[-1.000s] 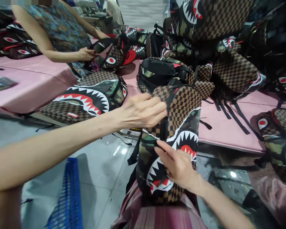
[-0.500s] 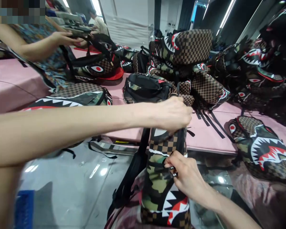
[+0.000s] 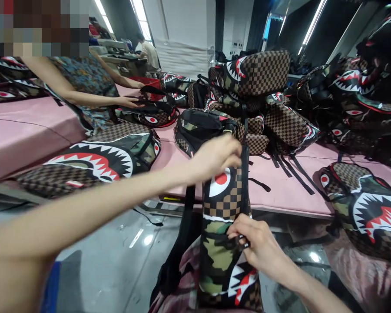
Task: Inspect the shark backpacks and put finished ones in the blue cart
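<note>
A backpack point(image 3: 217, 252) with brown checks, camouflage, a shark mouth and a red eye stands on end before me, its side panel facing up. My right hand point(image 3: 254, 239) pinches the edge of that panel near the middle. A small dark object with shiny spots shows under its curled fingers, too hidden to name. Over the backpack's upper end is my left hand point(image 3: 220, 156), fingers bent and smeared by motion. Whether it grips anything is not visible. A black zipper strip point(image 3: 244, 182) runs along the backpack's right side.
Several similar backpacks are piled on the pink table point(image 3: 280, 184) ahead. One backpack point(image 3: 117, 152) lies at left, another point(image 3: 368, 204) at right. A co-worker's hands point(image 3: 130, 93) are on a bag across the table. Loose black straps point(image 3: 293, 167) trail over the tabletop.
My left hand has shifted left and its fingers now point down, uncovering the backpack's red eye. My right hand keeps its hold. The co-worker's hands have lowered onto the bag.
</note>
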Tool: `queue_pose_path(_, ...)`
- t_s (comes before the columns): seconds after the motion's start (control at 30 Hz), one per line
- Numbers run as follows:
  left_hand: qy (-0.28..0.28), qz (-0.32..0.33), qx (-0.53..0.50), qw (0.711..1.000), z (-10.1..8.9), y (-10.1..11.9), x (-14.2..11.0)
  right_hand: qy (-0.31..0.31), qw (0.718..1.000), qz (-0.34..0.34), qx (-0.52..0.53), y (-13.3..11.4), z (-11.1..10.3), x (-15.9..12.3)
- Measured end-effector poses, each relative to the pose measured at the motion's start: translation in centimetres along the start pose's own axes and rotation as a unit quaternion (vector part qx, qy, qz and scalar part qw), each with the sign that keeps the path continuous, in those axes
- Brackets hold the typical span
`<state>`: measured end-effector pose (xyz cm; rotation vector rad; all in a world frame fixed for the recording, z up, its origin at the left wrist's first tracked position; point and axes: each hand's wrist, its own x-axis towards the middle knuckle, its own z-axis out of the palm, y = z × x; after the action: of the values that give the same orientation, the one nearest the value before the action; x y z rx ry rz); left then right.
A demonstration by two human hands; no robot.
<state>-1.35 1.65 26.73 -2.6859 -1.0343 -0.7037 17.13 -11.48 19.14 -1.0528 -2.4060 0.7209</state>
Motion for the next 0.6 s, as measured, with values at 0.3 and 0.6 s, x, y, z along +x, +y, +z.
queue_pose_path(0.3,-0.215,-0.017,-0.135,0.967,2.6,5.4,-9.3,-0.091,0.980,0.015,-0.174,1.4,-1.2,-0.1)
queue_pose_path(0.6,-0.355,-0.079,-0.048,0.930,2.9,6.7,-5.0,-0.002,0.996,-0.060,-0.066,1.4,1.4,-0.9)
